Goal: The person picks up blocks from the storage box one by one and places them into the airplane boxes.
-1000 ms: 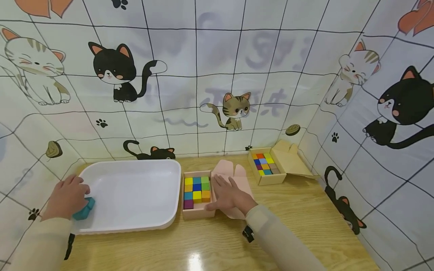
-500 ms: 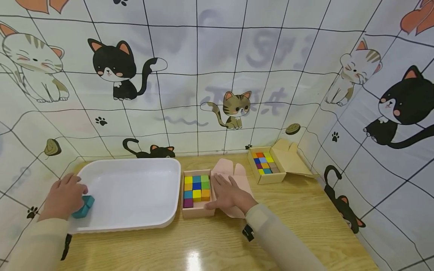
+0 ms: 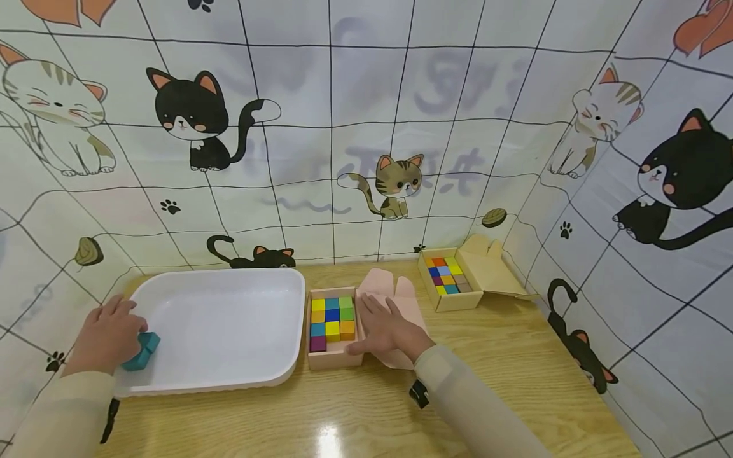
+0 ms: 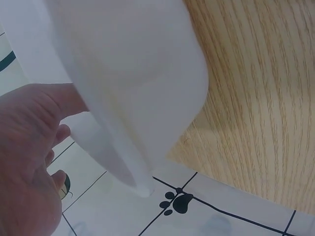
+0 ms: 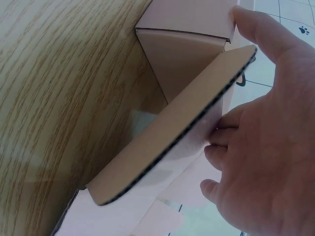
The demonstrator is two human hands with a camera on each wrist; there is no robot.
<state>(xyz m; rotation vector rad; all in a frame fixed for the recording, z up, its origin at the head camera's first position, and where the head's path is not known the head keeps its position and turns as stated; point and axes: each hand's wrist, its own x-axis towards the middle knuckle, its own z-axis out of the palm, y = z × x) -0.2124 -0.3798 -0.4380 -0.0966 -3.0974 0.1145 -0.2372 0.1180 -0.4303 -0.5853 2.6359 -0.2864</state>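
Note:
At the tray's left end, my left hand is bent beside two teal blocks, partly covering them. In the left wrist view, a digit of my left hand passes behind the white tray's rim; its tip and any grip on the blocks are hidden. My right hand rests with spread fingers on the pink box's folded-back lid, thumb at the wall of the pink cardboard box. Coloured cubes sit in rows inside this box. In the right wrist view, my right hand touches the cardboard.
The white tray stands left of the pink box on a wooden table. A second, yellowish box of coloured blocks stands at the back right, its lid folded out. Cat-print walls enclose the back and sides.
The view shifts slightly. Both hands, the tray, the blocks and the boxes stay about where they were.

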